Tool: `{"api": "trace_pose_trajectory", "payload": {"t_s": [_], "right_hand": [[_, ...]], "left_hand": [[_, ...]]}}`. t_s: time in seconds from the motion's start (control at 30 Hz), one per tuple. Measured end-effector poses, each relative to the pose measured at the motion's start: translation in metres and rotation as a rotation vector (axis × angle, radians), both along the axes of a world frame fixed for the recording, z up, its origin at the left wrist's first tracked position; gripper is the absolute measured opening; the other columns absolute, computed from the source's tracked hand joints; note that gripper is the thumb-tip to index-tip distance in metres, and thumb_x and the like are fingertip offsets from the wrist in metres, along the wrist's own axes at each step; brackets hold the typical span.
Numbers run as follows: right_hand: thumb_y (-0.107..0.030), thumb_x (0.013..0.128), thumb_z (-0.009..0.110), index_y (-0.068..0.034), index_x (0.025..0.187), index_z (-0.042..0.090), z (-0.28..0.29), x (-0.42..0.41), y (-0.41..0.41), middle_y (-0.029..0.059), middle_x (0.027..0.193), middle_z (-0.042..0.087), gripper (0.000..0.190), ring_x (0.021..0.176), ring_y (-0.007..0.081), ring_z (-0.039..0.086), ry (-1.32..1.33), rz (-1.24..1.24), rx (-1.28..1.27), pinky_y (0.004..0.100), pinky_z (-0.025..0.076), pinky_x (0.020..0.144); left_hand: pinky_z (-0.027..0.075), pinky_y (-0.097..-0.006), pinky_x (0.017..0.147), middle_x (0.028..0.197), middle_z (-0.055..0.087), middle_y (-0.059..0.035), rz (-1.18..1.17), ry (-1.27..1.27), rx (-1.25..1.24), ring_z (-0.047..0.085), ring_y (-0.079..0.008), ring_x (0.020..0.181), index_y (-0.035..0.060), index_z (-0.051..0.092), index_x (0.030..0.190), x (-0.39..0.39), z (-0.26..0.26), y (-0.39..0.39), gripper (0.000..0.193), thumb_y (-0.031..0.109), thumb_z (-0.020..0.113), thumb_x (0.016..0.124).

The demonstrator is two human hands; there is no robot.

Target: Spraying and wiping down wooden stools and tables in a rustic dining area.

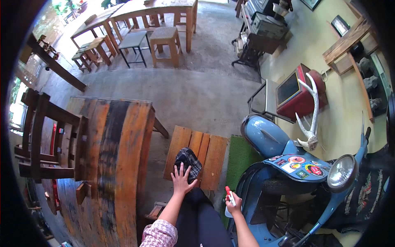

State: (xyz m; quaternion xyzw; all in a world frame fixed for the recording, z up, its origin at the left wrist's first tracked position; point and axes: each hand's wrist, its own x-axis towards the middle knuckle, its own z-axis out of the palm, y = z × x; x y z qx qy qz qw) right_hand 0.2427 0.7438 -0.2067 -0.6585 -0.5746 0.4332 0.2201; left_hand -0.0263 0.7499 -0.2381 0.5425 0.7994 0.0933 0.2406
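My left hand (183,182) lies with spread fingers on a dark plaid cloth (193,163), which could be a folded cap. Under the cloth is a low stool with wooden slats (214,157), just in front of my knees. My right hand (234,203) grips a spray bottle (228,213) with a red and white trigger head. Its nozzle points forward, to the right of the stool. Most of the bottle's body is hidden behind my fingers.
A blue scooter (268,132) with stickers and an antler (311,123) stands close on the right, beside a green mat (240,154). At left is a plank table (129,148) bearing a dark wooden chair (55,139). Farther off are tables and stools (165,40).
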Motion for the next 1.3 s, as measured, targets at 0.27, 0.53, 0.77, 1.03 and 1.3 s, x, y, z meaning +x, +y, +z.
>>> {"api": "trace_pose_trajectory", "payload": {"t_s": [0.27, 0.53, 0.77, 1.03, 1.3], "right_hand": [[0.0, 0.067, 0.055, -0.004, 0.079, 0.06, -0.006, -0.011, 0.006, 0.0099, 0.071, 0.064, 0.013, 0.067, 0.0228, 0.065, 0.054, 0.025, -0.086, 0.0312, 0.05, 0.061], [0.001, 0.065, 0.054, -0.004, 0.08, 0.059, -0.025, -0.009, 0.01, 0.0085, 0.07, 0.064, 0.016, 0.067, 0.02, 0.065, 0.073, 0.005, -0.065, 0.03, 0.049, 0.062], [0.001, 0.06, 0.052, -0.002, 0.08, 0.059, 0.0, -0.007, 0.01, 0.0066, 0.071, 0.063, 0.021, 0.069, 0.0155, 0.064, 0.06, 0.002, -0.138, 0.0275, 0.05, 0.067], [0.0, 0.062, 0.05, -0.003, 0.081, 0.059, 0.005, -0.014, 0.01, 0.0073, 0.072, 0.063, 0.021, 0.069, 0.018, 0.064, 0.098, 0.003, -0.135, 0.0289, 0.05, 0.066], [-0.001, 0.062, 0.051, -0.002, 0.081, 0.059, -0.013, -0.003, 0.003, 0.0086, 0.073, 0.063, 0.021, 0.069, 0.0196, 0.064, 0.123, -0.013, -0.142, 0.0296, 0.05, 0.067]], "left_hand": [[0.009, -0.0604, 0.106, 0.152, 0.012, -0.0071, 0.088, 0.228, 0.125, 0.007, -0.036, 0.139, 0.0316, 0.032, 0.14, -0.019, -0.053, 0.053, 0.066, 0.045, 0.057, 0.08], [0.016, -0.0541, 0.108, 0.152, 0.011, -0.0072, 0.076, 0.112, 0.214, 0.012, -0.0367, 0.137, 0.0297, 0.031, 0.14, -0.081, -0.058, 0.135, 0.069, 0.028, 0.06, 0.077], [0.015, -0.0531, 0.108, 0.147, 0.022, -0.0127, -0.024, -0.009, 0.113, 0.013, -0.0394, 0.136, 0.0201, 0.041, 0.134, -0.062, -0.033, 0.003, 0.065, 0.024, 0.062, 0.073], [0.004, -0.0594, 0.108, 0.147, 0.023, -0.01, -0.077, 0.003, 0.166, 0.008, -0.0412, 0.137, 0.0252, 0.044, 0.132, -0.055, -0.021, -0.039, 0.063, 0.044, 0.06, 0.074], [0.003, -0.0556, 0.11, 0.147, 0.026, -0.0061, -0.139, 0.262, 0.086, 0.009, -0.041, 0.137, 0.0317, 0.043, 0.134, -0.055, -0.03, 0.028, 0.06, 0.04, 0.056, 0.077]]}}
